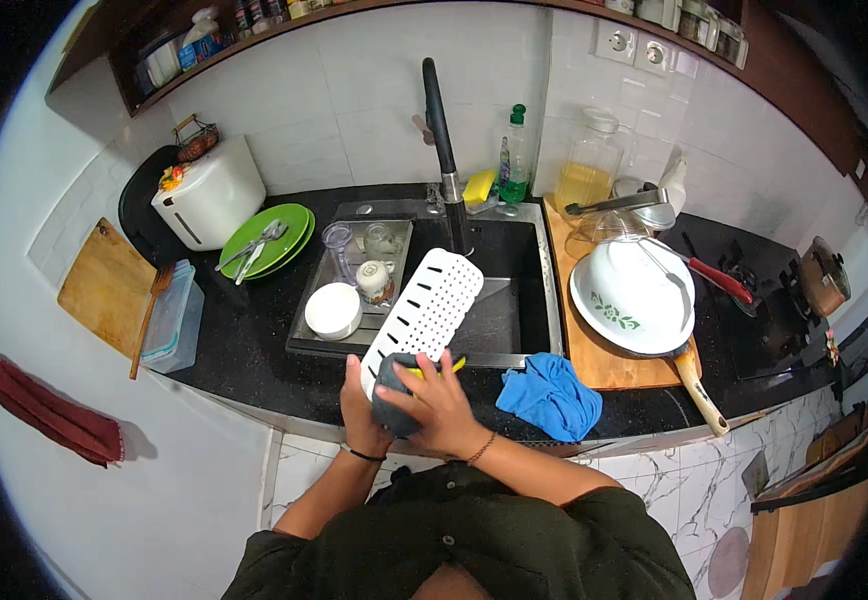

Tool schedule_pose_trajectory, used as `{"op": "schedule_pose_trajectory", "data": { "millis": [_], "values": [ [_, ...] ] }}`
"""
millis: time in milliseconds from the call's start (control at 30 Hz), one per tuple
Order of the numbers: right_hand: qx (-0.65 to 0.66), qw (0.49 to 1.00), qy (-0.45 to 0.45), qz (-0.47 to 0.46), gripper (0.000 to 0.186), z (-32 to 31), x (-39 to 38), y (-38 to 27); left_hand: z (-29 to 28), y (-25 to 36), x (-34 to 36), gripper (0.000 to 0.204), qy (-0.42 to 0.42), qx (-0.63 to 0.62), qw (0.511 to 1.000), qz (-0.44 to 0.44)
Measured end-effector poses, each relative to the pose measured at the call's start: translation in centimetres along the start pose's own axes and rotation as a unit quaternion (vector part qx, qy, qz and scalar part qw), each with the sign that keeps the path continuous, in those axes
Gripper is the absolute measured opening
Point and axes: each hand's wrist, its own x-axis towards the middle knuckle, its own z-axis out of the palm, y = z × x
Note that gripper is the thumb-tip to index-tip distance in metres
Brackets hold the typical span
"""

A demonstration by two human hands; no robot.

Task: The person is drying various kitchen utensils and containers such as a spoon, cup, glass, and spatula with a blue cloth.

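At the front of the sink (502,300), my left hand (362,420) grips the lower end of a white perforated plastic rack (430,302), which slants up over the basin. My right hand (434,410) presses a dark grey cloth or pad (394,395) against that end, with a bit of something yellow showing beside the fingers. A crumpled blue cloth (549,398) lies on the counter right of my hands. Left of the rack, a steel drainboard (399,235) holds a white bowl (332,310), a cup (374,275) and glasses.
Green plates with cutlery (284,260), a white appliance (209,195) and a plastic container (179,325) are on the left. The black faucet (439,130) stands behind the basin. A wooden board (599,368) carries a white lid and pan (632,290), beside the black cooktop (779,350).
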Motion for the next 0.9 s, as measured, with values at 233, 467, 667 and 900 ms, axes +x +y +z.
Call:
{"op": "schedule_pose_trajectory", "data": {
  "millis": [233, 467, 667, 900],
  "values": [
    [-0.087, 0.985, 0.086, 0.126, 0.038, -4.1, 4.0, 3.0, 1.1, 0.5, -0.9, 0.039, 0.086, 0.397, 0.889, 0.212],
    [-0.042, 0.998, -0.046, 0.007, 0.045, -5.9, 3.7, 5.0, 0.2, 2.9, 0.0, 0.035, -0.172, 0.576, 0.638, 0.481],
    [-0.088, 0.994, 0.054, -0.033, 0.041, -7.1, 2.5, 7.4, -2.1, 2.6, 1.0, 0.060, -0.032, 0.532, 0.650, 0.542],
    [-0.113, 0.989, 0.074, -0.054, 0.040, -5.3, 1.2, 7.2, -1.2, 1.3, 0.1, 0.061, -0.021, 0.146, 0.987, 0.062]
  ]
}}
